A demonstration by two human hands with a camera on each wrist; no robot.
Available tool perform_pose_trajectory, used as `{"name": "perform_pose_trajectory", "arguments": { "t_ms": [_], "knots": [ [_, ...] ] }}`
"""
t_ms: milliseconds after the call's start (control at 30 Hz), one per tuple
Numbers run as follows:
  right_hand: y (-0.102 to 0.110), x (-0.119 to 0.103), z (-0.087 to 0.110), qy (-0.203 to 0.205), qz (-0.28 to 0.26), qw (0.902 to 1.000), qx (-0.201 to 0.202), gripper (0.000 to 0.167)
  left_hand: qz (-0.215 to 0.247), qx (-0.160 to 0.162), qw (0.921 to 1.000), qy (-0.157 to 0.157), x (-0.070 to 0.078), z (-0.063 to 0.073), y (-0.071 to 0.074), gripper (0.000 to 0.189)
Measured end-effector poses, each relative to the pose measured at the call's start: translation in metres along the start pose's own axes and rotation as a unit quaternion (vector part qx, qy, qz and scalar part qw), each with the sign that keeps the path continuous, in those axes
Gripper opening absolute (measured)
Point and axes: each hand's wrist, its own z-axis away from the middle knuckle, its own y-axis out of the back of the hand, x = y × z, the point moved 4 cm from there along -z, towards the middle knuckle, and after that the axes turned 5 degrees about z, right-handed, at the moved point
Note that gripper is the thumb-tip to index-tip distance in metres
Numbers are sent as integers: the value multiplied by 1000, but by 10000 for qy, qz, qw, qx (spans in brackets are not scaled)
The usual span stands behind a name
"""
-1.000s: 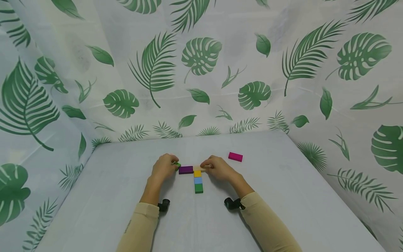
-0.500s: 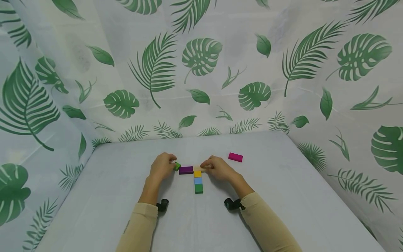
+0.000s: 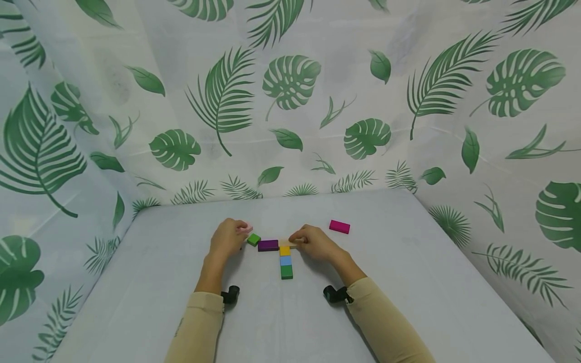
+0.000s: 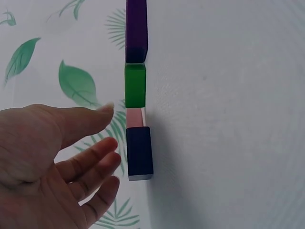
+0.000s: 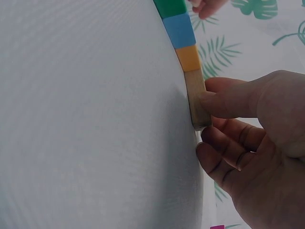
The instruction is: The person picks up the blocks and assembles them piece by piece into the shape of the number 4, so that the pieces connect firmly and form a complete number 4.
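My left hand is beside a pink block and a dark blue block. In the left wrist view its thumb and fingers are apart, with a gap to both blocks; the index finger is hidden there. A light green block lies at an angle between the pink block and a purple block. My right hand pinches a plain wooden block between thumb and finger. Below it in the head view, yellow, light blue and green blocks form a column.
A magenta block lies by itself to the right, farther back on the white table. White cloth with green leaves hangs behind and at both sides. A black camera is on the left wrist, another black camera on the right.
My left hand has shifted left, away from the light green block, which now shows fully. The pink block has come into clearer view. My right hand stays on the wooden block.
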Motion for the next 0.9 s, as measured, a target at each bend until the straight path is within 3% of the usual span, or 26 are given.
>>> {"name": "perform_pose_trajectory", "arguments": {
  "t_ms": [400,900],
  "knots": [
    [1,-2,1,5,23,10000,7,25,-350,-123,9993,-39,-11,-3,-2,35],
    [1,-2,2,146,102,9998,26,25,-178,-43,9997,137,-9,-2,-1,27]
  ]
}}
